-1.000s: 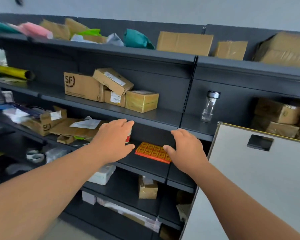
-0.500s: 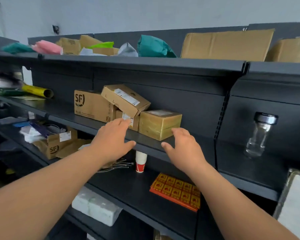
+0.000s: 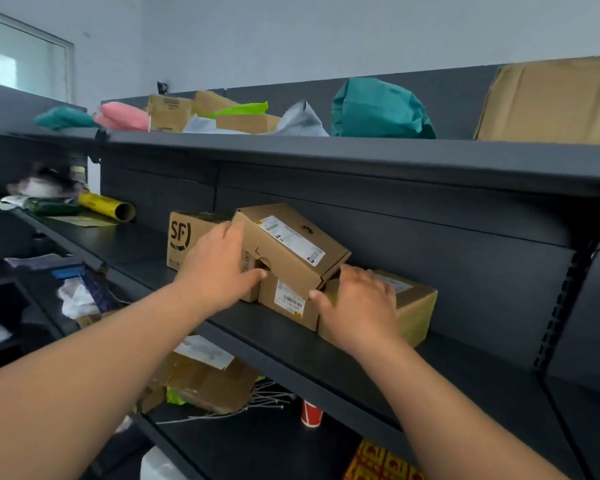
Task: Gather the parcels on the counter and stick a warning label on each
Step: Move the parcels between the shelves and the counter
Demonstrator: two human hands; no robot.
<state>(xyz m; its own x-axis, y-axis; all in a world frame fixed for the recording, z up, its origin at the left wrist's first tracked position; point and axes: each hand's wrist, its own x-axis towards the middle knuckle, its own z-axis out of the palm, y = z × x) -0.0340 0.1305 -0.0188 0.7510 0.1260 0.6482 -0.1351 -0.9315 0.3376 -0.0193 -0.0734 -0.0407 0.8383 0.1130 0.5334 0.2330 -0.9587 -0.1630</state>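
A brown parcel with a white address label (image 3: 291,247) lies tilted on a small barcoded box (image 3: 288,303) on the middle shelf (image 3: 326,351). My left hand (image 3: 219,268) presses flat against its left end, with the thumb at the lower edge. My right hand (image 3: 357,303) rests on the front left corner of a tape-wrapped parcel (image 3: 416,306), its thumb touching the tilted parcel's lower right corner. An SF-printed box (image 3: 179,237) stands behind my left hand. A sheet of orange and yellow warning labels (image 3: 378,462) shows at the bottom edge.
The top shelf carries a teal bag (image 3: 378,109), a pink bag (image 3: 123,116), small cartons and a big cardboard box (image 3: 551,98). A yellow tube (image 3: 108,207) lies far left. Below are a red paper cup (image 3: 310,414), flattened cardboard and loose wires.
Both hands rose from the lower shelf to the middle shelf and reached the parcels; the view moved closer and turned upward.
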